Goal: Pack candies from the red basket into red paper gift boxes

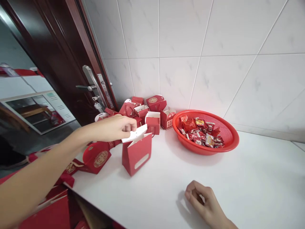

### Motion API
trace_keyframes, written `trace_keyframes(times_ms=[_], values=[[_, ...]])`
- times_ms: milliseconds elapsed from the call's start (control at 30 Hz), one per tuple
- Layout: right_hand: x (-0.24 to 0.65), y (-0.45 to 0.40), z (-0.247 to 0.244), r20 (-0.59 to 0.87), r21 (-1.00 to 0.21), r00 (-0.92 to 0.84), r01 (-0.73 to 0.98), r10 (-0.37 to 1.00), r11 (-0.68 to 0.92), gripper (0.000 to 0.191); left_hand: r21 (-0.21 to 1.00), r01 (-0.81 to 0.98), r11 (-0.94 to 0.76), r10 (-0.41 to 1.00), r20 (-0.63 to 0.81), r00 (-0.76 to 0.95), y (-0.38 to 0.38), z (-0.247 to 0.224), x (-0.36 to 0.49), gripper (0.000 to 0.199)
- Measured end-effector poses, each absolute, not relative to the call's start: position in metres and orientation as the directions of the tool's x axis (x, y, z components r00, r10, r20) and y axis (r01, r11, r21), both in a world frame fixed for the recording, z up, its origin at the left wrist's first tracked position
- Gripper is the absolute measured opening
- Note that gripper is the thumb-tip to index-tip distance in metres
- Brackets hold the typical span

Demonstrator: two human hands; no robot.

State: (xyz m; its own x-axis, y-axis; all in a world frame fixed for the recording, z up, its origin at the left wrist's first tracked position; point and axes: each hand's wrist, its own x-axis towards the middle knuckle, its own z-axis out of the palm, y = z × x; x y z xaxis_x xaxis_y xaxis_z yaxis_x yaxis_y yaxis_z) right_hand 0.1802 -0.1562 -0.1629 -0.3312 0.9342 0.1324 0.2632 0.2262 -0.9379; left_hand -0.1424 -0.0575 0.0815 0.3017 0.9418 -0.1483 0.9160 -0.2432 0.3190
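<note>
My left hand (119,128) pinches the white inner flap of a red paper gift box (137,155), which stands upright on the white table with its top partly open. The box has a pale oblong patch low on its front. My right hand (205,202) rests low over the table at the front right, fingers curled together in a loose ring, with nothing visible in them. Behind the hands, a red plastic basket (231,147) holds wrapped sweets (199,136) in red, yellow and white wrappers.
Several red gift boxes (152,122) crowd the table's back left by the tiled wall (181,79). One with a gold emblem (96,157) lies near the left edge. Below that edge is a carton with more red boxes (51,211). A dark red door (59,41) stands at left.
</note>
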Motion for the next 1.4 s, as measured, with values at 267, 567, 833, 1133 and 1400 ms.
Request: trace_keyframes(times_ms=[267, 567, 833, 1133, 1400], values=[[0.195, -0.144, -0.137, 0.401, -0.875, -0.052, 0.274, 0.915, 0.399, 0.021, 0.38, 0.537, -0.753, 0.609, 0.094, 0.787, -0.044, 0.045, -0.059, 0.029], [0.206, -0.134, -0.139, 0.483, -0.789, 0.031, 0.449, 0.875, 0.419, 0.015, 0.571, 0.348, -0.744, 0.575, 0.282, 0.768, -0.027, 0.002, -0.011, 0.024], [0.215, -0.135, -0.133, 0.654, -0.614, -0.075, 0.529, 0.753, 0.586, 0.018, 0.828, 0.373, -0.419, 0.723, 0.055, 0.689, -0.027, -0.015, -0.01, 0.033], [0.225, -0.128, -0.086, 0.596, -0.368, -0.348, 0.682, 0.723, 0.632, 0.037, 0.87, 0.363, -0.334, 0.773, 0.033, 0.633, -0.031, -0.025, -0.01, 0.033], [0.235, -0.133, -0.092, 0.674, -0.368, -0.252, 0.701, 0.694, 0.612, 0.019, 0.847, 0.405, -0.345, 0.828, 0.071, 0.557, -0.029, -0.02, -0.017, 0.042]])
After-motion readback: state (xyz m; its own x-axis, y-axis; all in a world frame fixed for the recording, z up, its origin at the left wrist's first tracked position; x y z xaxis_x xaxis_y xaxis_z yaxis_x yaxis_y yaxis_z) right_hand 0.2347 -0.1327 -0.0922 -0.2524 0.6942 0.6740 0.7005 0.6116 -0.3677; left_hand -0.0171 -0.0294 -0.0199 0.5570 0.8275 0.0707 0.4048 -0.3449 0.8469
